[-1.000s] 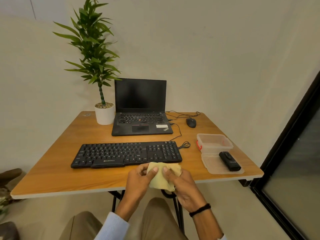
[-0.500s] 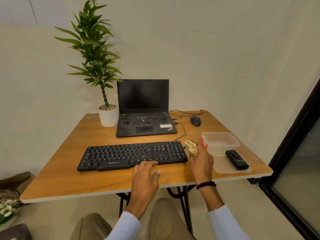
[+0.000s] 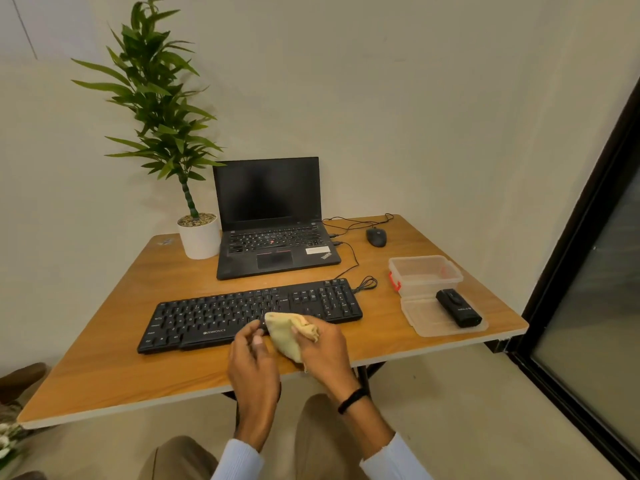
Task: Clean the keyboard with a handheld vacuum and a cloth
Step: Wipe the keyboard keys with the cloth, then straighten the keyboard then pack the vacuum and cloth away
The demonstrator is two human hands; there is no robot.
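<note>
A black keyboard [image 3: 221, 315] lies across the middle of the wooden table [image 3: 104, 348]. My right hand [image 3: 323, 351] is shut on a bunched yellow cloth [image 3: 285, 336] at the keyboard's front edge, right of centre. My left hand [image 3: 251, 362] hovers just left of the cloth, fingers curled and close to it, holding nothing that I can see. A small black handheld vacuum [image 3: 458, 307] lies on a clear plastic lid [image 3: 426, 320] at the table's right side, away from both hands.
A clear plastic box [image 3: 424, 273] with red clips stands behind the lid. An open black laptop [image 3: 273, 220], a potted plant [image 3: 199, 235] and a black mouse [image 3: 376, 236] with cables sit at the back. A dark door frame runs down the right.
My right hand has carried the cloth from the keyboard's right end back to its front edge. My left hand has closed in beside the cloth.
</note>
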